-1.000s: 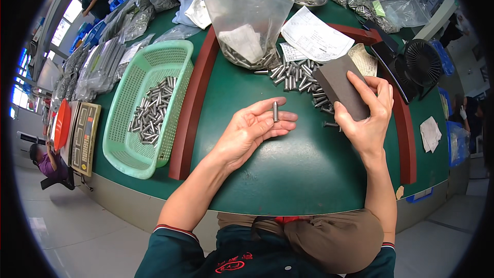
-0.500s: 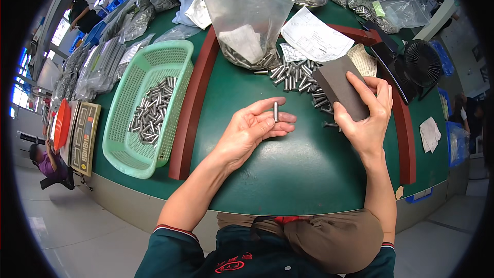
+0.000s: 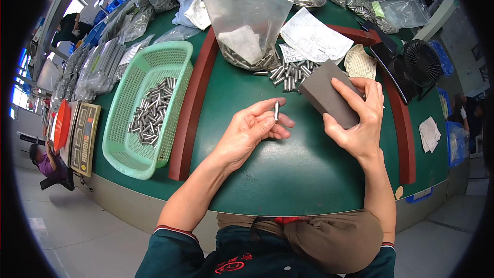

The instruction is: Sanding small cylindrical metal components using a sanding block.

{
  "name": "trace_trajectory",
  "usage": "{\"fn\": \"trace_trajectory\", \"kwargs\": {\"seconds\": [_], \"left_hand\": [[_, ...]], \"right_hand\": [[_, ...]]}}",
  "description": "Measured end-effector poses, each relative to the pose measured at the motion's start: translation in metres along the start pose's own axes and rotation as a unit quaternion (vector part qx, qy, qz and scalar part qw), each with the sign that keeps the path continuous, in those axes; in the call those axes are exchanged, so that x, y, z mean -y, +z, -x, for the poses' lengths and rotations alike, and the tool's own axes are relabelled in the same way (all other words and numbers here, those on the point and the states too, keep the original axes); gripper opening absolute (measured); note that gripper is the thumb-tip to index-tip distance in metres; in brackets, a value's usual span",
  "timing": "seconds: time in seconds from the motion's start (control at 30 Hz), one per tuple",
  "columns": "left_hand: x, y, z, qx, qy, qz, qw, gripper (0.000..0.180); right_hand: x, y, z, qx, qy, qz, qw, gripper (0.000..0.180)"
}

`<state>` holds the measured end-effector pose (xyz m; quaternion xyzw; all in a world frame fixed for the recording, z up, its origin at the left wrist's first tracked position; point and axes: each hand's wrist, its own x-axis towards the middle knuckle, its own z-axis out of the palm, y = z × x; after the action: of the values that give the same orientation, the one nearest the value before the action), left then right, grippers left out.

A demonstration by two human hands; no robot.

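A short metal pin (image 3: 277,110) stands nearly upright between the thumb and fingers of my left hand (image 3: 250,129), above the middle of the green tabletop. My right hand (image 3: 361,117) grips a dark grey-brown rectangular block (image 3: 332,95), thumb on its near side and fingers over the far side. The block is tilted and hides part of a pile of loose metal pins (image 3: 289,78). Beyond the pile stands a clear plastic bag (image 3: 247,15) holding more pins and a white paper. Many similar pins (image 3: 154,112) lie in a green plastic basket (image 3: 118,146) at the left.
Dark red rails (image 3: 186,139) border the work area left, right and behind. Papers (image 3: 321,38) lie behind the pile. A small black fan (image 3: 423,64) and a cloth (image 3: 429,134) are at the right. A scale (image 3: 85,139) stands far left, and filled plastic bags (image 3: 103,67) line the back left.
My right hand has shifted left with the block, which now covers more of the pin pile. The left hand has hardly moved and keeps hold of its pin.
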<state>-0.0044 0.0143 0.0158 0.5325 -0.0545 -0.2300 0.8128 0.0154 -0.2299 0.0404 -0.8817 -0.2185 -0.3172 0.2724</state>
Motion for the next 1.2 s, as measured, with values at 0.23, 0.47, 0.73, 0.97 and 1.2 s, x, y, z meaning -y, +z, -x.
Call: {"fn": "trace_trajectory", "kwargs": {"seconds": [0.23, 0.47, 0.73, 0.97, 1.2], "left_hand": [[0.000, 0.000, 0.000, 0.027, 0.012, 0.029, 0.999, 0.050], [0.002, 0.000, 0.000, 0.051, 0.010, 0.035, 0.998, 0.049], [0.009, 0.006, -0.001, 0.064, 0.005, 0.045, 0.997, 0.037], [0.009, 0.012, -0.005, 0.068, -0.012, 0.037, 0.997, 0.051], [0.006, 0.007, -0.004, 0.045, -0.004, 0.042, 0.998, 0.052]], "right_hand": [[0.008, -0.002, -0.002, 0.037, -0.074, -0.057, 0.995, 0.063], [0.012, -0.001, -0.001, 0.042, -0.094, -0.075, 0.992, 0.063], [0.015, -0.001, -0.002, 0.044, -0.101, -0.068, 0.992, 0.062], [-0.007, 0.004, 0.001, -0.110, 0.012, -0.004, 0.994, 0.062], [-0.004, 0.002, 0.001, -0.079, 0.013, -0.022, 0.997, 0.060]]}}
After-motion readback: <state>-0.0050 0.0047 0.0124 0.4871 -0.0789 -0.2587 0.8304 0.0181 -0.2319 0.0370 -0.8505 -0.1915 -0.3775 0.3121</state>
